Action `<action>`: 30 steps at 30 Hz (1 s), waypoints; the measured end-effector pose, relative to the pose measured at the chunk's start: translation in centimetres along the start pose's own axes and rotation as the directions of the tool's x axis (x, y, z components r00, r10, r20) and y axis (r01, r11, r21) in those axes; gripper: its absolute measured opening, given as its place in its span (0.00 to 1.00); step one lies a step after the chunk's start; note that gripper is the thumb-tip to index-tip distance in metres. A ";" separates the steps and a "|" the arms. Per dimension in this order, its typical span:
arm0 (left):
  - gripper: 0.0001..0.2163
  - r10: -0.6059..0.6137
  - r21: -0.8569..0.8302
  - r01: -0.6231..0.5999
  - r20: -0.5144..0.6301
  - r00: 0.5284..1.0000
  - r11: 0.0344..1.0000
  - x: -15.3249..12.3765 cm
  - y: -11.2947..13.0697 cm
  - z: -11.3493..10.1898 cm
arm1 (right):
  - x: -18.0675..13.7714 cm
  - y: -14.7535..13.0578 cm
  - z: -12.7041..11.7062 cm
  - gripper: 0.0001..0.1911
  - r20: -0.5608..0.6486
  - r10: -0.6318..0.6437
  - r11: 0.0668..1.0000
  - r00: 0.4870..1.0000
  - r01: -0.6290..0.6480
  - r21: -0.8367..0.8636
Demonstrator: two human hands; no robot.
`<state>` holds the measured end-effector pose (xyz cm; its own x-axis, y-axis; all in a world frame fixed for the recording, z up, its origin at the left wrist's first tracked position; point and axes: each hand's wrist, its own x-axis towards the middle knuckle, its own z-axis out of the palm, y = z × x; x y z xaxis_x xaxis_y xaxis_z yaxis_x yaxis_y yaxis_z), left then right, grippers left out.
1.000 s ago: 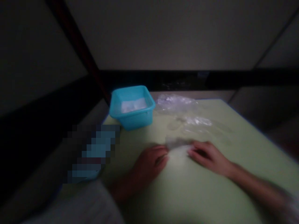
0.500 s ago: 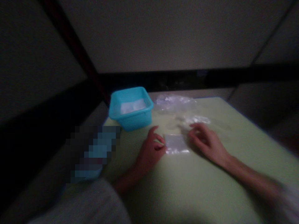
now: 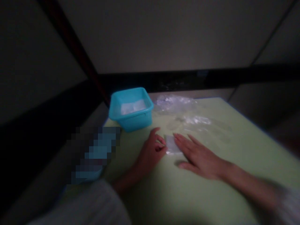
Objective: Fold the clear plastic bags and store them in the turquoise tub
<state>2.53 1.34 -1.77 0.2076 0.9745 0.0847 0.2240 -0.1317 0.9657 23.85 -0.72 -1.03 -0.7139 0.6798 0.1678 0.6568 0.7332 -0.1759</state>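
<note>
A small clear plastic bag (image 3: pixel 172 146) with something greyish-white inside lies flat on the table. My left hand (image 3: pixel 153 148) pinches or presses its left edge, fingers curled and the index finger raised. Over the bag's right part my right hand (image 3: pixel 197 154) lies flat, fingers stretched out and thumb apart, covering that side. Beyond the hands lie crumpled pieces of clear plastic film (image 3: pixel 198 120).
A turquoise plastic basket (image 3: pixel 137 122) with white flat pieces (image 3: pixel 133 107) inside stands at the back left of the pale green table (image 3: pixel 178 193). More clear plastic (image 3: pixel 173 103) is heaped at the back. A blurred-out blue object (image 3: pixel 100 150) is at the left edge.
My right hand has moved left and opened from a loose curl to flat, onto the bag's right part. My left hand has stayed at the bag's left edge.
</note>
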 end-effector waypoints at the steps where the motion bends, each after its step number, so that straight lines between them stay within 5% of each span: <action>1: 0.29 0.005 0.001 -0.005 0.008 1.000 1.000 0.0 0.0 0.0 | 0.0 0.0 0.1 0.40 0.009 0.005 1.000 1.000 -0.005 -0.007; 4: 0.26 0.041 0.056 -0.042 0.015 0.999 0.998 -0.3 0.1 -0.2 | 0.0 0.0 0.1 0.40 0.013 0.006 1.000 1.000 -0.005 -0.020; 7: 0.19 0.223 0.307 -0.219 0.023 0.975 0.926 -1.0 0.6 -0.4 | 0.2 -0.2 -0.1 0.40 -0.028 0.006 0.999 1.000 -0.007 -0.031; 10: 0.20 0.414 0.558 -0.499 0.282 0.866 0.663 -1.7 1.2 -0.4 | 0.3 -0.2 -0.1 0.41 -0.064 0.005 0.999 0.998 -0.008 -0.054; 12: 0.25 0.390 0.620 -0.590 0.444 0.807 0.517 -2.0 1.4 -0.2 | 0.4 -0.3 0.0 0.42 -0.071 0.000 0.998 0.997 -0.004 -0.064; 18: 0.27 0.209 0.734 -0.564 0.525 0.825 0.378 -2.0 0.9 0.0 | 0.3 -0.2 0.5 0.42 -0.051 0.024 0.998 0.998 -0.026 -0.057; 30: 0.28 0.148 0.759 -0.566 0.550 0.822 0.322 -1.8 1.1 0.0 | 0.4 -0.1 0.6 0.42 -0.015 0.034 0.998 0.999 -0.035 -0.045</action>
<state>2.44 -0.58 -0.85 0.7277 0.6815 0.0779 0.6772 -0.7318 0.0766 23.41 -0.52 -1.50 -0.6875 0.7045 0.1762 0.6915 0.7092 -0.1377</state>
